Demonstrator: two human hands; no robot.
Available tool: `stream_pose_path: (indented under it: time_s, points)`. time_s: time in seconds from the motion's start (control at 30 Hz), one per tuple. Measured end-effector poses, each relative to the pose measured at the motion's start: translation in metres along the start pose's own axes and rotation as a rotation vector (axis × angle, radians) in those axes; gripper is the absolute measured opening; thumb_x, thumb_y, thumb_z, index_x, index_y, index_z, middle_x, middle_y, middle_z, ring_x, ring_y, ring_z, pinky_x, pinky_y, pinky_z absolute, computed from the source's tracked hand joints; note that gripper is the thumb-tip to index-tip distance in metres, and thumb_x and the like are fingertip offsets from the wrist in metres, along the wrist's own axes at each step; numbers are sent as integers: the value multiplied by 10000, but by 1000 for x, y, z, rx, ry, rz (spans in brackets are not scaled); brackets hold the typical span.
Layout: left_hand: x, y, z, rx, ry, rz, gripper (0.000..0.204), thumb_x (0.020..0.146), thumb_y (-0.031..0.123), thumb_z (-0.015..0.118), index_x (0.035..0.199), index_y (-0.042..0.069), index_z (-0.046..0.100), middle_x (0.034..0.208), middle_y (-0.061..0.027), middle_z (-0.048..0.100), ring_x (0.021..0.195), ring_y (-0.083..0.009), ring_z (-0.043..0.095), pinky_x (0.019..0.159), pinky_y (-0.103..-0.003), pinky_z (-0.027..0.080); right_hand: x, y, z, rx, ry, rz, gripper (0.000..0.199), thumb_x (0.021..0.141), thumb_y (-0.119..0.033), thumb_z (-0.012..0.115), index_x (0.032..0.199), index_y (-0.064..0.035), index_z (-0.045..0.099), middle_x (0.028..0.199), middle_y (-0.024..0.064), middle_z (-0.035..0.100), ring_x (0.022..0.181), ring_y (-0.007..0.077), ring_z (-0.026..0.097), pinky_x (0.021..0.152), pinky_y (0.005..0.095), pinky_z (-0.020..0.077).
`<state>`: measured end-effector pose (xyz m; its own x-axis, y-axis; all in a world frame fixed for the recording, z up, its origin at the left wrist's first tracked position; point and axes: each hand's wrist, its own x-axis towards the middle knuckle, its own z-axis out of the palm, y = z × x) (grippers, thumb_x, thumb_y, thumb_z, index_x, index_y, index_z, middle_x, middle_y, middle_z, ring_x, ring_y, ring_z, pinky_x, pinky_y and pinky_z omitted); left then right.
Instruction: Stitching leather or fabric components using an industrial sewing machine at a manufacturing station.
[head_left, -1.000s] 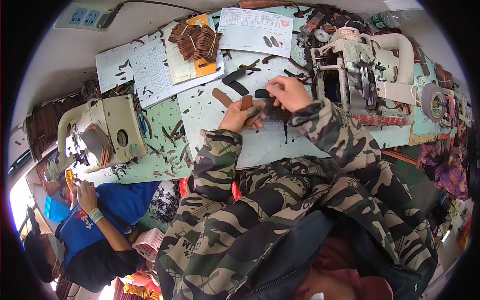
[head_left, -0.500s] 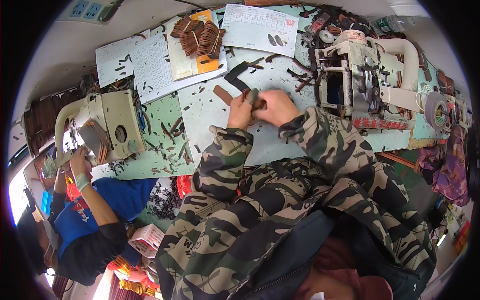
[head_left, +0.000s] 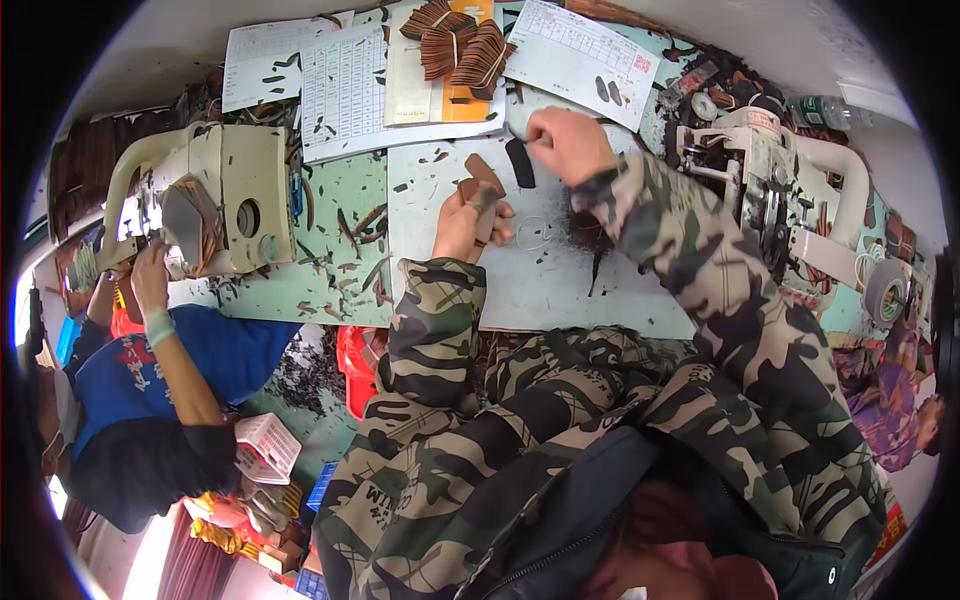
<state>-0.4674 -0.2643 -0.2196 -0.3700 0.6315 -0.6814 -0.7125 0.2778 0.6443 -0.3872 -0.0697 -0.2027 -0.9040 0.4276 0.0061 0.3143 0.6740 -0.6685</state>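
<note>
My left hand (head_left: 462, 226) is closed around several brown leather pieces (head_left: 484, 200), which stick out past its fingers on the right. Just beyond it, a flat brown strip (head_left: 483, 172) reaches up from the same spot; whether it is held or lies on the table I cannot tell. Raised farther out and to the right, my right hand (head_left: 572, 146) has its fingers curled together; what they hold, if anything, is hidden. Beside its fingertips lies a black strip (head_left: 520, 164). A thin pale ring, like an elastic band (head_left: 532, 233), lies on the white sheet right of my left hand.
Tied brown bundles (head_left: 480, 58) rest on papers (head_left: 345, 95) at the back. Cream machines stand left (head_left: 240, 200) and right (head_left: 760, 170), with dark scraps around. At the left, a co-worker in blue (head_left: 190, 370) works at a machine. A clear bottle (head_left: 822, 112) lies far right.
My right hand has come away from my left and moved up and right. The left hand keeps the leather pieces. The whole view has shifted, and the elastic band now shows on the sheet.
</note>
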Motion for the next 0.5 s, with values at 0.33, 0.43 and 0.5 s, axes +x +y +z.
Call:
stream_pose_path:
  time_s: [0.33,0.43,0.5]
  points:
    - [-9,0,-2,-249,-160,-143,680,852,664,460,1057,22,549,640,-87,564,350,-115,356,326,-242,222,-49,-41,-31,339,-131,-251,160,689,35,628,824,-30,572,860,80,556,794,268,576,706,329,475]
    - [-15,2,-14,-209,-298,-65,669,848,635,506,1044,-3,547,667,-87,580,357,-101,362,329,-231,232,-45,-53,-32,423,-206,-239,132,705,37,600,825,-18,609,945,76,589,844,227,601,754,307,483]
    - [-20,11,1,27,-190,-227,572,876,550,537,1025,-1,558,666,-83,589,363,-100,389,327,-222,247,-43,-56,-19,422,-239,-215,133,710,28,598,835,-15,608,966,85,592,859,230,601,757,308,483]
